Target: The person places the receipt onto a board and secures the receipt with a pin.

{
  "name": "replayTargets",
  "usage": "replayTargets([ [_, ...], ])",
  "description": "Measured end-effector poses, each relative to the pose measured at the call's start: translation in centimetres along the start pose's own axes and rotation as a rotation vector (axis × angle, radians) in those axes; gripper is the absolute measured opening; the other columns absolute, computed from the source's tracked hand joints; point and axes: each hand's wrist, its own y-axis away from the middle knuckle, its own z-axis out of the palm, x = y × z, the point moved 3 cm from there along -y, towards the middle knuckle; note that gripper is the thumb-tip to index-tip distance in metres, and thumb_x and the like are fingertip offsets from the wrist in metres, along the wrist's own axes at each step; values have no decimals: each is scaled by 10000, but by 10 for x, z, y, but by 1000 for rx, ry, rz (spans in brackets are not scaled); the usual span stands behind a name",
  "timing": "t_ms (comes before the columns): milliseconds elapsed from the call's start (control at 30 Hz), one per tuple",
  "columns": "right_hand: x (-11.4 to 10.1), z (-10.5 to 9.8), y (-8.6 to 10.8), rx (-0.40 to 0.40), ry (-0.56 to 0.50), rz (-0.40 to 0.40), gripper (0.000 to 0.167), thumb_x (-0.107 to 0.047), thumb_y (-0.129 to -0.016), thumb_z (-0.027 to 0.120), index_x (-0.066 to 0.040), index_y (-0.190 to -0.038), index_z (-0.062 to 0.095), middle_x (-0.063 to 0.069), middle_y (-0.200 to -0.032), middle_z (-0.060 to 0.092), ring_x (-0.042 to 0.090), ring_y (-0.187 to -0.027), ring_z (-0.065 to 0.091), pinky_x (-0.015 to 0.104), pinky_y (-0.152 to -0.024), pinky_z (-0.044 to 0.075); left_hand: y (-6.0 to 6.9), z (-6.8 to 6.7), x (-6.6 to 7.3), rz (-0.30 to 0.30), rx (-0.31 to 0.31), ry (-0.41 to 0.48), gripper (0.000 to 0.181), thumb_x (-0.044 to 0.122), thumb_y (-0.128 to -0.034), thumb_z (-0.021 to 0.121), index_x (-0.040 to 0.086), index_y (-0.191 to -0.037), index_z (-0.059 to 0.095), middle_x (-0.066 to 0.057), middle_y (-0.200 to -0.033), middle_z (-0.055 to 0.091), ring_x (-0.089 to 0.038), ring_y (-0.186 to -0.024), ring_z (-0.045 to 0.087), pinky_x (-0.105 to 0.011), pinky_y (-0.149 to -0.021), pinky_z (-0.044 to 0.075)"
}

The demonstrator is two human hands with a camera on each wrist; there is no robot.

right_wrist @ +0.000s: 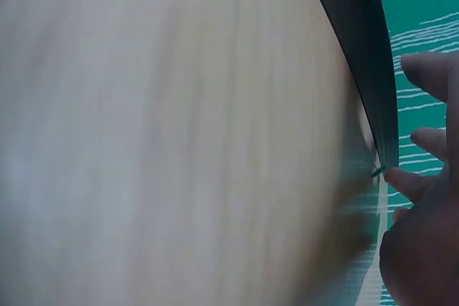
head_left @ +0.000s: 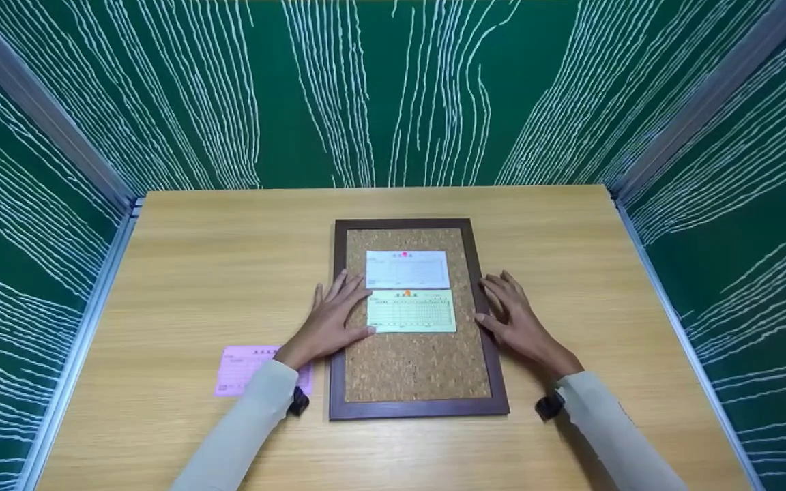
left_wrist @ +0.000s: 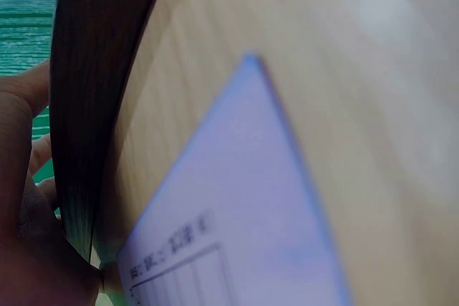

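A cork board (head_left: pixel 413 372) with a dark brown wooden frame lies on the table. A white printed slip (head_left: pixel 406 271) is fixed to it by a red pushpin (head_left: pixel 404 254), and just below it a green printed slip (head_left: pixel 412 315) by an orange pushpin (head_left: pixel 407 293). My left hand (head_left: pixel 331 317) lies across the board's left side with fingers spread, its fingertips at the slips' left edges. On the other side, my right hand (head_left: pixel 519 324) touches the right frame edge with relaxed fingers. Both hands hold nothing. A pink printed slip (head_left: pixel 233 368) lies partly hidden under the left forearm.
The wooden table (head_left: pixel 229 273) is enclosed by green walls (head_left: pixel 393 95) with wavy white lines and by metal posts (head_left: pixel 86 327). Dark cameras (head_left: pixel 550 406) sit on both wrists.
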Motion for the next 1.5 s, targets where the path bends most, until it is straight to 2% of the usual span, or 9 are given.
replayTargets([
  [300,8,-3,1,-29,26,-29,724,-164,-1061,733,-77,-1700,405,204,-1782,301,449,-1691,3,790,-1281,45,-2,2,-2,-32,-25,-2,820,547,-989,763,209,-1677,474,-40,-1840,197,-331,-1713,-2,-731,-1295,-87],
  [500,9,-3,2,-37,30,-45,699,-153,-1056,718,-75,-1688,429,200,-1781,308,451,-1689,17,792,-1279,37,-1,1,-1,-23,-18,6,809,531,-987,774,197,-1667,488,-67,-1834,219,-348,-1712,12,-740,-1291,-84],
  [800,10,2,1,-3,44,-153,647,-168,-1062,694,-48,-1658,471,235,-1743,375,542,-1645,122,815,-1248,56,2,0,-1,-12,-13,-2,803,516,-995,764,164,-1664,491,-105,-1818,261,-368,-1709,33,-753,-1286,-82],
  [1000,10,0,1,-8,52,-113,658,-188,-1062,702,-87,-1669,470,194,-1757,373,505,-1660,110,796,-1263,59,0,-1,1,-6,-18,-6,811,510,-1001,761,149,-1669,478,-108,-1825,236,-375,-1708,25,-763,-1281,-76],
  [1267,11,-1,0,-35,69,-75,679,-235,-1072,692,-121,-1692,440,173,-1779,336,479,-1675,78,800,-1265,71,2,-4,9,-38,-8,15,812,473,-1002,771,136,-1673,461,-152,-1833,179,-392,-1705,25,-774,-1282,-40],
  [1500,11,-2,3,-36,70,-64,678,-237,-1074,691,-129,-1694,439,169,-1788,317,478,-1675,79,819,-1252,90,10,-9,15,-33,87,122,690,368,-1039,771,81,-1615,524,-225,-1800,245,-466,-1681,125,-738,-1310,62],
])
